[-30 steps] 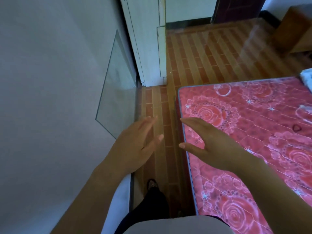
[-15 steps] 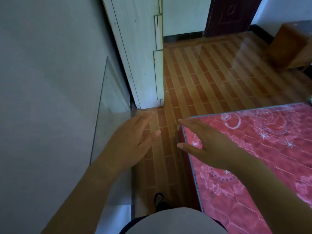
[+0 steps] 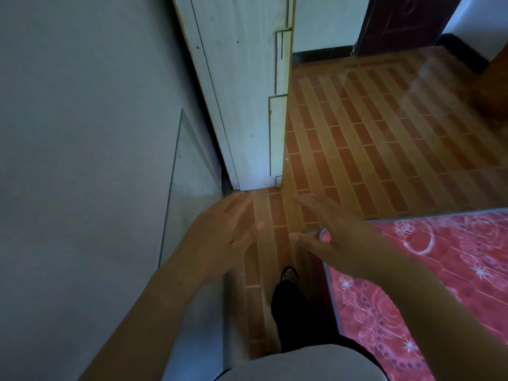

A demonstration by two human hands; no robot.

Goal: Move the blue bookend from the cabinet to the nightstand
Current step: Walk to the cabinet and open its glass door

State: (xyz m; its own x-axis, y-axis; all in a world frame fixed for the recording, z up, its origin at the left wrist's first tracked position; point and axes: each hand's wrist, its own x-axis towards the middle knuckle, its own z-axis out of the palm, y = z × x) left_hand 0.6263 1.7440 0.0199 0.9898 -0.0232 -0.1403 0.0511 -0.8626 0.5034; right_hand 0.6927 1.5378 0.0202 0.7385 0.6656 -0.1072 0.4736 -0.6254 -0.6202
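Observation:
Both hands are held out in front of me over a narrow strip of floor. My left hand point(image 3: 220, 237) is open, fingers spread, holding nothing, close to the grey wall. My right hand point(image 3: 338, 235) is also open and empty, above the corner of the red mattress. No blue bookend shows in this view. A white wooden cabinet side point(image 3: 242, 92) stands straight ahead against the wall; a nightstand cannot be made out for sure.
A red patterned mattress point(image 3: 439, 284) fills the lower right. A glass pane point(image 3: 189, 171) leans on the grey wall point(image 3: 82, 160) at left. Striped brown tile floor point(image 3: 371, 138) stretches ahead to a dark door point(image 3: 404, 20). My foot point(image 3: 288, 276) is on the narrow passage.
I have walked forward along the passage: the mattress has slid down and right in view, and the white cabinet side and glass pane have come closer. Both hands stay open and empty.

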